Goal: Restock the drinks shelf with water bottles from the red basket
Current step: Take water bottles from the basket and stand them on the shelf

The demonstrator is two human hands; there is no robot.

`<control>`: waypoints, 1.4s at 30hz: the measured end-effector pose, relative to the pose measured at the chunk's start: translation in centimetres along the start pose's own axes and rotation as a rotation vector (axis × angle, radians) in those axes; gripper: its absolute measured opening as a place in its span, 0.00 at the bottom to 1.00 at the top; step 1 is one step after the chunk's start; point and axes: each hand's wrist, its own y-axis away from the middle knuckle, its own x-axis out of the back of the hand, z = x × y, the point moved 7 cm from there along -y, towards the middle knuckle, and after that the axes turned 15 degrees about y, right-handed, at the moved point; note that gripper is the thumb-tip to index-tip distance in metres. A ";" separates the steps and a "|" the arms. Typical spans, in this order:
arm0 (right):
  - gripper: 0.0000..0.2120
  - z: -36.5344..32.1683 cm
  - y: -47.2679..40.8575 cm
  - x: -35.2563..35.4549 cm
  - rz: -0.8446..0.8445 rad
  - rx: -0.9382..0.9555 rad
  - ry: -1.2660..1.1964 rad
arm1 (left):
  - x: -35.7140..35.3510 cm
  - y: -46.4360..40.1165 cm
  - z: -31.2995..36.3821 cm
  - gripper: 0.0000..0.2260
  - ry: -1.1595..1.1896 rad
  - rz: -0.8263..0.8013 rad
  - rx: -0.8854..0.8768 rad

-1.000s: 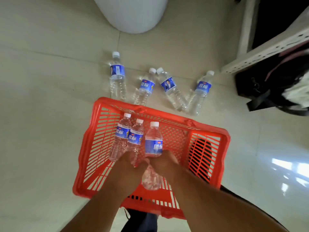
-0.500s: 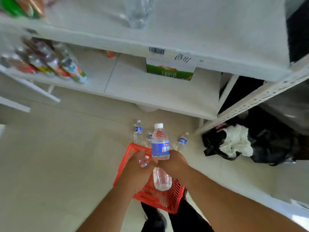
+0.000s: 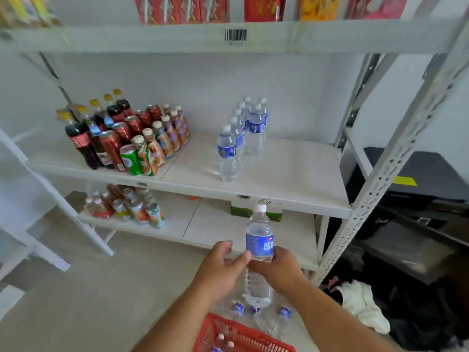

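Nearest, the red basket [image 3: 243, 336] sits on the floor with bottles left inside. Above it the right hand [image 3: 279, 269] grips a water bottle [image 3: 259, 246] upright around its middle, cap up; the left hand [image 3: 220, 262] is loosely open, fingertips touching its side. The drinks shelf [image 3: 291, 174] lies ahead and higher, its row of water bottles [image 3: 239, 138] just left of the open space

Soft, even daylight washed the white shelf [image 3: 266, 174] as I looked down; shadows stayed faint. Wide-angle distortion bowed the uprights at the frame's edges. Motion blur smeared the top-row packets [image 3: 182, 8] and the dark right corner.
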 end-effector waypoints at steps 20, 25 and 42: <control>0.12 -7.6 -4.0 10.5 0.233 0.198 -0.050 | -2.5 -5.2 12.2 0.31 0.032 0.051 -0.189; 0.13 -7.9 -8.9 12.6 0.203 0.189 -0.029 | -4.0 -9.1 13.9 0.30 0.021 0.080 -0.163; 0.20 -10.5 -31.8 14.8 0.190 0.148 0.119 | -6.3 -26.6 15.1 0.29 0.029 0.262 -0.050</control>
